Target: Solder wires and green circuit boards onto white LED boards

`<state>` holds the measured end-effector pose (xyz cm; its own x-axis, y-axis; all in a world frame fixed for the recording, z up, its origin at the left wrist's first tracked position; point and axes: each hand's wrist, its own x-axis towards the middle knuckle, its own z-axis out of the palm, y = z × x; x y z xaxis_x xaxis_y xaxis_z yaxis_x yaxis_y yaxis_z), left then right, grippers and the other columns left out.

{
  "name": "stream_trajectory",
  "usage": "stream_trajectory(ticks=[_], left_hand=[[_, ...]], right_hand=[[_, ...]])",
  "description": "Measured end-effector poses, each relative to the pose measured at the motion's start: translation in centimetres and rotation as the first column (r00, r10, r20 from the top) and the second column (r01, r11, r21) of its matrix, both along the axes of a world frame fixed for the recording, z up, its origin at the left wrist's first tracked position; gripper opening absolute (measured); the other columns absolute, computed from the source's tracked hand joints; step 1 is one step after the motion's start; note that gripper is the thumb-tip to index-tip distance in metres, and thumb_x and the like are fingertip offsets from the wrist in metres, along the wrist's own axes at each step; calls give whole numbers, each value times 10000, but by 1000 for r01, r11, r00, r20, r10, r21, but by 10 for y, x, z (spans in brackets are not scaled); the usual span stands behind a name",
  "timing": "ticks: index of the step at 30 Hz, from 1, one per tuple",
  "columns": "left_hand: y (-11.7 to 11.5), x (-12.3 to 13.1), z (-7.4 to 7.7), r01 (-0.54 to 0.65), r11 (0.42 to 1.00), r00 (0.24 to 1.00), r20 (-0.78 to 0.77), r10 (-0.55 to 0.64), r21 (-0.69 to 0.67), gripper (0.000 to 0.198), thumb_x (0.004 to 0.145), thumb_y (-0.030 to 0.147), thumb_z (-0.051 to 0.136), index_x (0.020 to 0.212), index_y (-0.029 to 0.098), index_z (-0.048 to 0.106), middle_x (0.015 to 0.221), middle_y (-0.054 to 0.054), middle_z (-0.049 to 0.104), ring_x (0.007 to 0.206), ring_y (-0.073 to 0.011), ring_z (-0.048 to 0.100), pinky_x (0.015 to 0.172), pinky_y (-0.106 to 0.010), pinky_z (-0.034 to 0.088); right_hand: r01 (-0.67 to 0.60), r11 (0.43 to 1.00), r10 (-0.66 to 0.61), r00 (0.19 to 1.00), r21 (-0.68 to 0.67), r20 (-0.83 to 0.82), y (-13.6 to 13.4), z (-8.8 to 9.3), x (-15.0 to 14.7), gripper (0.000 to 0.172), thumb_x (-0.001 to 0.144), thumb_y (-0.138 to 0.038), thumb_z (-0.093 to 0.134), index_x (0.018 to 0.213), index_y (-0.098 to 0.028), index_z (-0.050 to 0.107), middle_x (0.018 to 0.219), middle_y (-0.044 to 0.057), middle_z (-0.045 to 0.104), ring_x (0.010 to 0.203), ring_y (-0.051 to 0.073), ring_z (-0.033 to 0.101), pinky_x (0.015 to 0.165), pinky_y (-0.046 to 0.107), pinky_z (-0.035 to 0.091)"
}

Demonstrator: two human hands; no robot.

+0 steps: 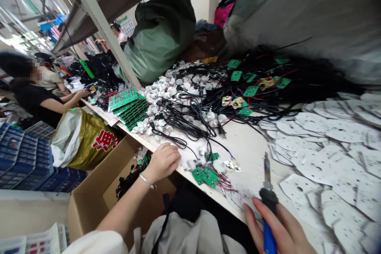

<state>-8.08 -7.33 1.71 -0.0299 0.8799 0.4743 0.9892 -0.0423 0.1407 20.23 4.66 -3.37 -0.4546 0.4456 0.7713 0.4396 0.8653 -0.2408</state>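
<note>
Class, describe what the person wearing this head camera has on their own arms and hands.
Both hands are bare, with no gloves: the left hand and the right hand. A thin silver bangle circles the left wrist, and a white sleeve ends above the bare left forearm.

White workbench (247,147): stacked green circuit boards (131,107) far left, white plastic fittings (166,91) and black wired cables (193,119) across the middle, white punched sheets (330,151) piled right, loose green boards (205,176) at near edge.

"Can you read the green circuit boards (210,177)?"
"Too small to tell."
"And the handle of the soldering iron (268,200)?"
"Cut off by the near edge, with most of the right hand (290,230)."
</note>
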Motion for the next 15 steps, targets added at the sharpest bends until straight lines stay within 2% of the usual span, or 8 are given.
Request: stream_trajectory(ticks=[3, 6, 9, 12, 15], left_hand=[[-2, 5, 6, -77, 992, 997, -21, 79, 105, 138, 841, 151, 535, 937, 213, 614, 971, -54, 715, 926, -161, 663, 979, -401, 460], [3, 11, 15, -278, 943, 961, 49, 273, 182, 69, 862, 203, 555, 887, 201, 618, 945, -56, 708, 893, -176, 648, 914, -387, 469], [20, 17, 24, -416, 907, 909, 19, 416, 61, 108, 876, 256, 558, 854, 201, 648, 871, -48, 704, 846, -206, 617, 806, -385, 455], [45, 25, 29, -410, 909, 910, -106, 401, -82, 128, 854, 277, 592, 804, 199, 680, 865, -58, 682, 845, -234, 578, 779, -412, 421], [66, 32, 27, -396, 896, 914, -182, 363, -200, 119, 790, 259, 652, 715, 171, 679, 904, -101, 651, 896, -273, 546, 784, -444, 400]], right_hand=[[34, 997, -33, 999, 66, -17, 0, 3, -3, 322, 841, -228, 670, 1142, -157, 581, 991, 108, 644, 668, 180, 649, 627, 264, 497], [35, 997, -34, 999, 65, -21, 0, 6, -5, 322, 848, -213, 662, 1155, -163, 576, 989, 101, 641, 685, 167, 648, 649, 250, 501], [29, 998, -26, 999, 59, -41, -1, 7, -6, 346, 853, -207, 654, 1190, -178, 577, 984, 83, 642, 689, 151, 645, 655, 230, 504], [24, 997, -21, 999, 73, -44, -2, 8, -5, 389, 826, -190, 684, 1203, -183, 587, 1009, 86, 642, 712, 159, 655, 675, 236, 514], [33, 998, -30, 998, 61, -48, -3, 8, -3, 475, 791, -164, 721, 1240, -193, 568, 1048, 96, 642, 753, 171, 670, 713, 244, 524]])
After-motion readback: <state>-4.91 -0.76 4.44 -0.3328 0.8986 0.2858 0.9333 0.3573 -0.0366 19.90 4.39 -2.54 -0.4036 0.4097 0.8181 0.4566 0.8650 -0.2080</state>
